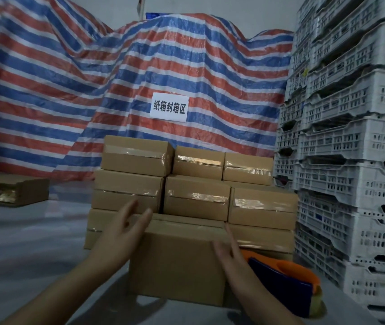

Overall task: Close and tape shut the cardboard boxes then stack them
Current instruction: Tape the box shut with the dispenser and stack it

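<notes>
A closed cardboard box (179, 263) sits on the grey surface right in front of me. My left hand (121, 233) is at its left top corner with fingers straight and spread, and my right hand (231, 256) lies with straight fingers against its right side. Neither hand grips anything. Behind the box stands a stack of taped cardboard boxes (196, 195), three rows high. An orange and blue tape dispenser (287, 285) lies to the right of the box, partly behind my right forearm.
Tall stacks of white plastic crates (350, 141) fill the right side. A red, white and blue striped tarp (69, 90) with a paper sign (169, 107) hangs behind. A flat open cardboard box (11, 190) lies at the far left.
</notes>
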